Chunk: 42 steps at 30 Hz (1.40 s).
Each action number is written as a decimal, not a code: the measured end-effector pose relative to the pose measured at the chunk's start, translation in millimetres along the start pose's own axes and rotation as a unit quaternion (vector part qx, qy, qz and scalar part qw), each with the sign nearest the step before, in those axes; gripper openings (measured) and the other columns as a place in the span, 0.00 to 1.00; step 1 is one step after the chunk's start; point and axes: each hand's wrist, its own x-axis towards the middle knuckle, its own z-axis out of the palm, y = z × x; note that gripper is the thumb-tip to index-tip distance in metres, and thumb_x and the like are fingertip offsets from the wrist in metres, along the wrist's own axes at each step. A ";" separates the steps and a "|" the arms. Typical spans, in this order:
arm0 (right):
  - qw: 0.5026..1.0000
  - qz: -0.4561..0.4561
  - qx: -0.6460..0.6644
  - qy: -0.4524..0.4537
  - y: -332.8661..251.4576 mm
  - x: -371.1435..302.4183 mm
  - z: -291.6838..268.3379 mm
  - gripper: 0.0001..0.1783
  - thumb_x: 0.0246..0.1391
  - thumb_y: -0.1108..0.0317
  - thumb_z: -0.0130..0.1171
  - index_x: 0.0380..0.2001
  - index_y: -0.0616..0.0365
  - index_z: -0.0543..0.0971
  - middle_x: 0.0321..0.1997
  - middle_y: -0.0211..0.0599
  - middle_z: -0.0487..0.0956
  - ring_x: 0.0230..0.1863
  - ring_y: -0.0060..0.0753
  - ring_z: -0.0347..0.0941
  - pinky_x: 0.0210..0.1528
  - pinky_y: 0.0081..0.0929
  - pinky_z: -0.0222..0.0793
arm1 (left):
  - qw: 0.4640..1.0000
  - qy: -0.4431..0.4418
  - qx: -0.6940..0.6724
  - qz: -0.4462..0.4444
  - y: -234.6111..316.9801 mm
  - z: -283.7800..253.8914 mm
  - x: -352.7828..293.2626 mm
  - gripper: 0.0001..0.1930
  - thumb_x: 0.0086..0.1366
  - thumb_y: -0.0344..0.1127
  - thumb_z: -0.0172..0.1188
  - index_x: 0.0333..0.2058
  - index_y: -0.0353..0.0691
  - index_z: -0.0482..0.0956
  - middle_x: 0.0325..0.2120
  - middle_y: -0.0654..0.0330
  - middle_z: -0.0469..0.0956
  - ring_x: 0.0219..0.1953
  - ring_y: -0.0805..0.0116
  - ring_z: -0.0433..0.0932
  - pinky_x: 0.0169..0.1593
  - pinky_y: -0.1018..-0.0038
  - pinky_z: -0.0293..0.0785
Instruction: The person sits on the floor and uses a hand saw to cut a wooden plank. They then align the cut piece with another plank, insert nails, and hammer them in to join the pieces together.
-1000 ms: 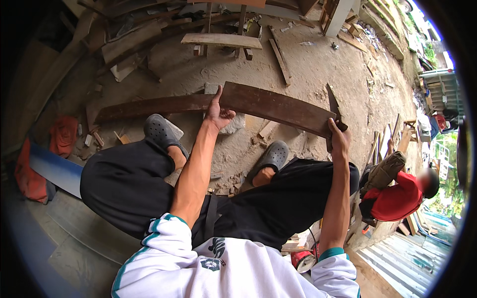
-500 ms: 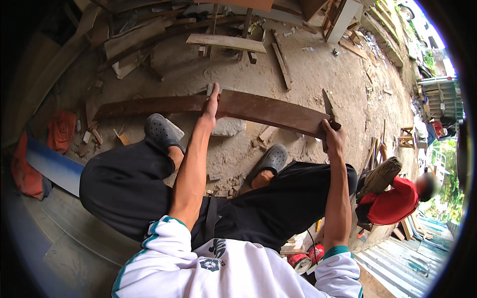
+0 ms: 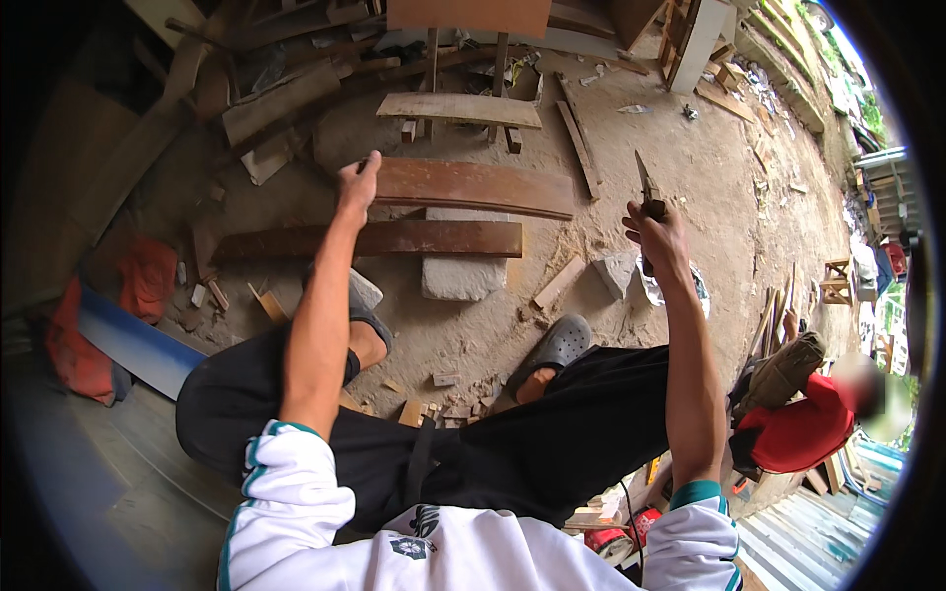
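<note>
My left hand (image 3: pixel 360 184) grips the left end of a reddish-brown wooden board (image 3: pixel 468 185), thumb on its upper edge. That board lies crosswise above a second, darker brown board (image 3: pixel 394 237), whose right part rests over a pale stone block (image 3: pixel 463 279). To the right, clear of both boards, my right hand (image 3: pixel 660 239) is closed round the dark handle of a tool with a narrow pointed blade (image 3: pixel 644 175). Its blade points up and away; some fingers are stretched loosely and the palm hides part of the handle.
Beyond the boards stands a low wooden bench (image 3: pixel 458 108). Wood offcuts (image 3: pixel 560 281) and a broken stone (image 3: pixel 616 273) lie on the dirt floor. A person in a red top (image 3: pixel 803 424) crouches at the right. An orange cloth (image 3: pixel 148 279) lies at the left.
My right hand has let go of the reddish-brown board's right end and moved aside, keeping the pointed tool. My left hand and that board have shifted left and farther from me.
</note>
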 end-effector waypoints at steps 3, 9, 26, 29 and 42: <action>0.999 -0.020 0.024 -0.023 -2.5 5.8 11.9 0.17 0.58 0.59 0.62 0.36 0.65 0.77 0.31 0.39 0.82 0.33 0.29 0.78 0.36 0.29 0.73 | 0.999 0.003 0.019 -0.029 11.1 -4.9 43.0 0.24 0.66 0.52 0.61 0.34 0.30 0.81 0.29 0.65 0.77 0.30 0.75 0.71 0.37 0.71 0.71; 0.997 0.039 0.026 -0.066 -19.6 7.4 19.8 0.16 0.59 0.58 0.62 0.35 0.63 0.77 0.30 0.35 0.81 0.31 0.26 0.75 0.35 0.28 0.70 | 0.991 -0.011 0.038 -0.127 13.6 14.7 105.1 0.26 0.64 0.54 0.62 0.38 0.29 0.82 0.30 0.61 0.78 0.32 0.71 0.74 0.36 0.68 0.72; 0.997 0.020 0.039 -0.063 -29.0 17.5 30.1 0.15 0.59 0.59 0.62 0.32 0.63 0.75 0.27 0.34 0.79 0.29 0.25 0.72 0.34 0.28 0.68 | 0.971 0.008 -0.021 -0.239 -13.9 29.2 155.0 0.15 0.67 0.48 0.49 0.45 0.47 0.75 0.38 0.62 0.76 0.39 0.67 0.76 0.36 0.69 0.80; 0.997 0.017 0.036 -0.071 -32.1 16.5 33.4 0.16 0.59 0.59 0.62 0.33 0.64 0.75 0.29 0.36 0.80 0.30 0.26 0.73 0.35 0.28 0.69 | 0.964 0.003 -0.074 -0.254 -15.8 25.6 156.3 0.14 0.67 0.47 0.50 0.44 0.47 0.75 0.38 0.62 0.76 0.39 0.69 0.77 0.36 0.69 0.80; 0.998 0.020 0.014 -0.065 -34.1 15.2 36.7 0.19 0.60 0.56 0.61 0.34 0.65 0.76 0.30 0.39 0.81 0.32 0.29 0.75 0.38 0.30 0.70 | 0.985 0.028 -0.040 -0.166 -11.3 42.4 138.9 0.17 0.64 0.39 0.57 0.50 0.45 0.79 0.40 0.63 0.79 0.38 0.71 0.77 0.33 0.71 0.78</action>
